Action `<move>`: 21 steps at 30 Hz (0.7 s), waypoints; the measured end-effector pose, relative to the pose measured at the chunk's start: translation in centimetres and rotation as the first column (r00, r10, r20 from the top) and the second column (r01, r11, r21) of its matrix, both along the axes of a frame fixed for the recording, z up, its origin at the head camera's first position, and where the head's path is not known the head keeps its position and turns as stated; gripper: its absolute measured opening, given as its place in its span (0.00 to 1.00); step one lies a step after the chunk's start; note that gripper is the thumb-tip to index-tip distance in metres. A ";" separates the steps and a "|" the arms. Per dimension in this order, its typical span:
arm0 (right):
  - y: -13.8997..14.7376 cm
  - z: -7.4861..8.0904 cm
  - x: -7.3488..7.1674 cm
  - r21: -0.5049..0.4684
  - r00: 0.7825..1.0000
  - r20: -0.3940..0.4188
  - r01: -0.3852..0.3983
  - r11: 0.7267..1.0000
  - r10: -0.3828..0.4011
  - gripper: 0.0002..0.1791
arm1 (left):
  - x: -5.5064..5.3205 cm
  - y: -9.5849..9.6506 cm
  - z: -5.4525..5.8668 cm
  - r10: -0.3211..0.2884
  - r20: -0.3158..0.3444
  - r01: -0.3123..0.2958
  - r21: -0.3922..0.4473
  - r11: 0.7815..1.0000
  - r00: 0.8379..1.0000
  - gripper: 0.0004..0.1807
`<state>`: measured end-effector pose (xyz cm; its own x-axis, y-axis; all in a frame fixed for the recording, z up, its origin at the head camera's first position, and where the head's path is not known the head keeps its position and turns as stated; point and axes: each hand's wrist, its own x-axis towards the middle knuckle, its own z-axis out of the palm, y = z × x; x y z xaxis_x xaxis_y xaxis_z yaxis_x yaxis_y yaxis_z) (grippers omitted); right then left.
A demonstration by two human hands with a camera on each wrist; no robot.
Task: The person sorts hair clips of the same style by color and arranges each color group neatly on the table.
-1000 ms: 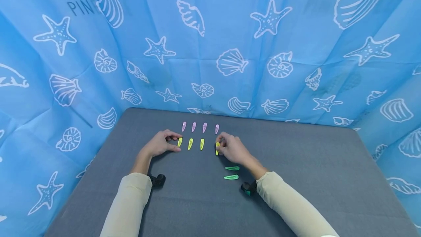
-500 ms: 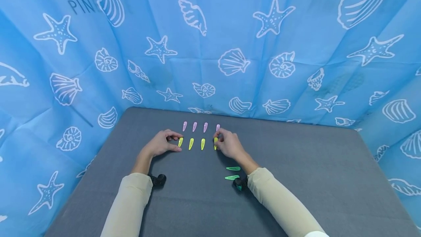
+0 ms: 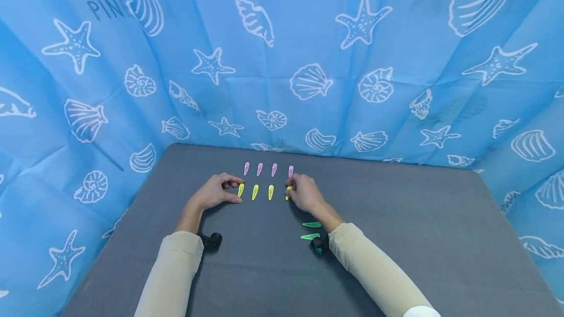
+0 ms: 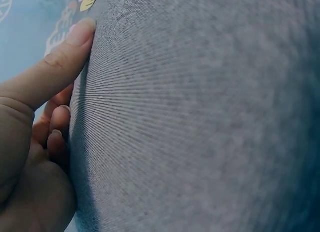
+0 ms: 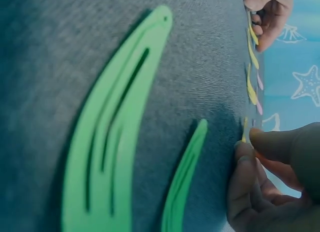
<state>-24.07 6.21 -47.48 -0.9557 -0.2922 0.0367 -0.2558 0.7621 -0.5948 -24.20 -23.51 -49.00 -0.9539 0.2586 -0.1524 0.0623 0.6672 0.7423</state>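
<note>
In the head view, the right hand (image 3: 305, 193) pinches the rightmost yellow clip (image 3: 288, 194) between thumb and fingers, at three o'clock from the left hand (image 3: 215, 192). That hand's thumb and fingers stand apart around the leftmost yellow clip (image 3: 241, 190); whether they touch it I cannot tell. Four pink clips (image 3: 260, 169) lie at twelve o'clock from the yellow row, two green clips (image 3: 309, 236) near six o'clock from the right hand. At ten o'clock, the blue curtain (image 3: 264, 82) shows dark lettering (image 3: 105, 10), legible only as "PIN".

Blue curtain (image 3: 286, 23) behind a grey table (image 3: 255, 278)
White shells (image 3: 310, 82) and starfish (image 3: 363, 22) are printed above; lettering (image 3: 105, 10) is seen at upper left.
</note>
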 end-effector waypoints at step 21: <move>7.9 2.3 4.9 0.242 0.966 -0.256 0.023 0.970 0.041 0.40 | 2.9 2.5 2.9 0.029 -0.167 -0.062 -0.198 0.978 0.986 0.44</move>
<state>-19.21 14.09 -45.17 -0.9202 -0.3315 0.2083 -0.3833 0.8713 -0.3064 -21.34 -20.96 -46.07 -0.9802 0.1941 -0.0389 0.1370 0.8070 0.5744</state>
